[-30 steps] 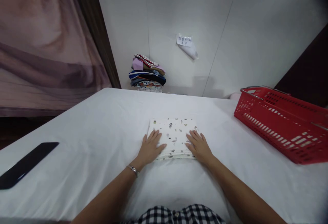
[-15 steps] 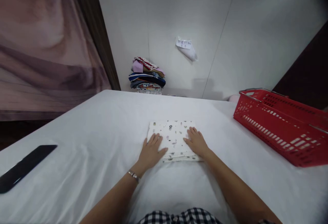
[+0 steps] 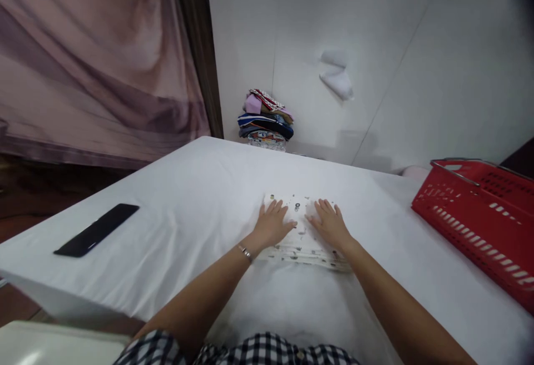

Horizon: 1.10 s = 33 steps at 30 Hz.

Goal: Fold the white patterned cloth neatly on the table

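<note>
- Since the earlier picture both hands have slid forward on the folded cloth, and the camera view has turned a little to the left, so the red basket now sits nearer to the right edge.
- The left hand [image 3: 273, 223] lies flat on the left part of the folded cloth [image 3: 303, 238], palm down, with the fingers stretched out and a little spread. It pinches nothing.
- The right hand [image 3: 331, 224] lies flat on the right part of the same cloth, fingers also stretched and slightly apart, pressing down and not gripping.
- A thin bracelet [image 3: 245, 252] is on the left wrist.
- The folded cloth is white with small dark printed figures. It rests on the white table [image 3: 175, 209], about in the middle, just in front of the person.
- The two hands are near each other, with a narrow strip of cloth visible between them.
- A flat black object [image 3: 97, 230] lies on the left side of the table, well apart from the hands.
- The red basket [image 3: 479, 215] stands on the right side of the table.
- A pile of folded clothes [image 3: 266, 121] in many colours sits at the far edge, against the white wall [image 3: 375, 31].
- A pink curtain [image 3: 92, 59] hangs at the left.
</note>
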### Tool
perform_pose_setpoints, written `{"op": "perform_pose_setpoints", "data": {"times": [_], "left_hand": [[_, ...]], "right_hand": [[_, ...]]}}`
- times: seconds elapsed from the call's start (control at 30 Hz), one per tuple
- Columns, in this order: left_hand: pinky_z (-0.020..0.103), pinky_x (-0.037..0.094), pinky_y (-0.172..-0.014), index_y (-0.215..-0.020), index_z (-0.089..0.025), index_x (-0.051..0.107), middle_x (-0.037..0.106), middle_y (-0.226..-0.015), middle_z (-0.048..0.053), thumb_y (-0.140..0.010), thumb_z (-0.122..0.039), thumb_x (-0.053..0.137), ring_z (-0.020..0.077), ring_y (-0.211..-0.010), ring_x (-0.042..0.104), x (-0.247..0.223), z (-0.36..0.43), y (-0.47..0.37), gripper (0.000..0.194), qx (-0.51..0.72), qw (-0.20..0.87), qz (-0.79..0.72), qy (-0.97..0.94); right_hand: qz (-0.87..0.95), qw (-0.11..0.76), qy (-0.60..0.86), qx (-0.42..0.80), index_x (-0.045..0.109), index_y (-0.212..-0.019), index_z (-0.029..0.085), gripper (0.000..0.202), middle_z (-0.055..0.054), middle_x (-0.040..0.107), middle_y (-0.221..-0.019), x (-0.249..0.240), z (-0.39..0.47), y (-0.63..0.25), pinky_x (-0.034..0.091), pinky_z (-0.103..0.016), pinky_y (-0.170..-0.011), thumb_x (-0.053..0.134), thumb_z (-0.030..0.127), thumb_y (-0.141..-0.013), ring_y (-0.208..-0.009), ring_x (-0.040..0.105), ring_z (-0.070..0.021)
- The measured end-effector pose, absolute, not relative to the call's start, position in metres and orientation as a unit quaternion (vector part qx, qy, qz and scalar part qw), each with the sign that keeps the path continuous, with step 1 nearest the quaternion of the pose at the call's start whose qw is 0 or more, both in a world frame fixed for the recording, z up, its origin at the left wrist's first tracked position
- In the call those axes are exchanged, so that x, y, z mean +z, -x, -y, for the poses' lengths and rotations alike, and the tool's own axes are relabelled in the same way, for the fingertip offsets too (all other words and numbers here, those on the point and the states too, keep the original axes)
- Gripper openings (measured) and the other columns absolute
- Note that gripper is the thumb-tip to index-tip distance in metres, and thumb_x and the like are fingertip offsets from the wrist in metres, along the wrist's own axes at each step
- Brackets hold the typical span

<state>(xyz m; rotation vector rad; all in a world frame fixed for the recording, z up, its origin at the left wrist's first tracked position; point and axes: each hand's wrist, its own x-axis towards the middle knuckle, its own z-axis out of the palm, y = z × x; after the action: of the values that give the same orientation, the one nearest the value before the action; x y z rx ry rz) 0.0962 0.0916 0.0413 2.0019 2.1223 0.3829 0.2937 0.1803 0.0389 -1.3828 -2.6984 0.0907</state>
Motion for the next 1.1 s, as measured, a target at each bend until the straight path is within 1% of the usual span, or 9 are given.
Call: {"op": "perform_pose_setpoints", "data": {"times": [0.1, 0.2, 0.5, 0.7, 0.77, 0.83, 0.93, 1.03, 1.1], "left_hand": [[0.049, 0.008, -0.113, -0.137, -0.018, 0.039, 0.024, -0.151, 0.010, -0.087, -0.059, 0.030, 0.0272, -0.140, 0.013, 0.036, -0.118, -0.091, 0.066, 0.127, 0.052, -0.736, -0.663], [0.048, 0.009, -0.113, -0.140, -0.016, 0.035, 0.020, -0.152, 0.009, -0.087, -0.059, 0.029, 0.0261, -0.141, 0.011, 0.019, -0.132, -0.082, 0.069, 0.126, 0.066, -0.755, -0.640], [0.052, 0.008, -0.112, -0.142, -0.021, 0.030, 0.018, -0.153, 0.006, -0.086, -0.063, 0.024, 0.0252, -0.141, 0.008, -0.003, -0.133, -0.075, 0.071, 0.151, 0.075, -0.755, -0.634], [0.052, 0.010, -0.112, -0.139, -0.023, 0.035, 0.021, -0.152, 0.006, -0.085, -0.060, 0.035, 0.0251, -0.141, 0.010, 0.000, -0.137, -0.074, 0.066, 0.186, 0.099, -0.750, -0.627], [0.047, 0.015, -0.112, -0.136, -0.023, 0.039, 0.024, -0.151, 0.006, -0.084, -0.058, 0.040, 0.0240, -0.141, 0.014, 0.002, -0.137, -0.068, 0.063, 0.230, 0.132, -0.749, -0.607], [0.039, 0.021, -0.111, -0.135, -0.020, 0.041, 0.025, -0.151, 0.008, -0.086, -0.054, 0.040, 0.0224, -0.140, 0.018, 0.005, -0.134, -0.061, 0.060, 0.278, 0.151, -0.758, -0.571], [0.034, 0.029, -0.107, -0.133, -0.014, 0.042, 0.035, -0.146, 0.013, -0.087, -0.048, 0.041, 0.0233, -0.134, 0.032, 0.009, -0.121, -0.049, 0.058, 0.320, 0.160, -0.791, -0.497], [0.034, 0.039, -0.097, -0.128, -0.014, 0.046, 0.054, -0.130, 0.014, -0.084, -0.045, 0.047, 0.0248, -0.116, 0.052, 0.015, -0.108, -0.044, 0.054, 0.316, 0.207, -0.812, -0.446], [0.032, 0.042, -0.091, -0.123, -0.015, 0.050, 0.061, -0.120, 0.013, -0.081, -0.045, 0.051, 0.0244, -0.107, 0.058, 0.021, -0.105, -0.044, 0.051, 0.306, 0.241, -0.816, -0.428]], "right_hand": [[0.894, 0.061, 0.442, 0.041, 0.034, -0.141, 0.010, 0.063, -0.013, 0.024, -0.151, 0.037, -0.196, -0.275, 0.010, -0.045, -0.111, 0.029, 0.050, -0.092, -0.140, 0.014, -0.0262], [0.882, 0.046, 0.466, 0.041, 0.035, -0.140, 0.009, 0.062, -0.014, 0.025, -0.150, 0.020, -0.212, -0.272, 0.012, -0.046, -0.110, 0.031, 0.048, -0.092, -0.139, 0.017, -0.0279], [0.878, 0.047, 0.475, 0.027, 0.035, -0.140, 0.009, 0.063, -0.014, 0.027, -0.149, -0.007, -0.222, -0.282, 0.010, -0.046, -0.110, 0.027, 0.050, -0.092, -0.138, 0.019, -0.0282], [0.875, 0.059, 0.475, 0.068, 0.038, -0.138, 0.011, 0.062, -0.014, 0.029, -0.149, -0.001, -0.226, -0.278, 0.010, -0.048, -0.111, 0.034, 0.049, -0.090, -0.138, 0.020, -0.0286], [0.862, 0.079, 0.485, 0.122, 0.041, -0.137, 0.014, 0.058, -0.012, 0.031, -0.148, 0.006, -0.229, -0.282, 0.013, -0.047, -0.111, 0.036, 0.047, -0.090, -0.138, 0.022, -0.0264], [0.837, 0.141, 0.498, 0.175, 0.044, -0.135, 0.019, 0.054, -0.008, 0.033, -0.147, 0.013, -0.230, -0.293, 0.016, -0.042, -0.112, 0.039, 0.046, -0.088, -0.137, 0.024, -0.0228], [0.791, 0.234, 0.526, 0.208, 0.045, -0.135, 0.017, 0.057, -0.009, 0.038, -0.145, 0.015, -0.228, -0.321, 0.024, -0.037, -0.110, 0.041, 0.047, -0.086, -0.134, 0.031, -0.0219], [0.736, 0.242, 0.583, 0.247, 0.044, -0.135, 0.012, 0.060, -0.012, 0.048, -0.137, 0.009, -0.221, -0.348, 0.035, -0.038, -0.104, 0.043, 0.044, -0.084, -0.123, 0.047, -0.0256], [0.703, 0.235, 0.611, 0.277, 0.043, -0.135, 0.012, 0.061, -0.012, 0.053, -0.131, 0.004, -0.216, -0.359, 0.040, -0.036, -0.098, 0.045, 0.042, -0.083, -0.115, 0.054, -0.0256]]}}
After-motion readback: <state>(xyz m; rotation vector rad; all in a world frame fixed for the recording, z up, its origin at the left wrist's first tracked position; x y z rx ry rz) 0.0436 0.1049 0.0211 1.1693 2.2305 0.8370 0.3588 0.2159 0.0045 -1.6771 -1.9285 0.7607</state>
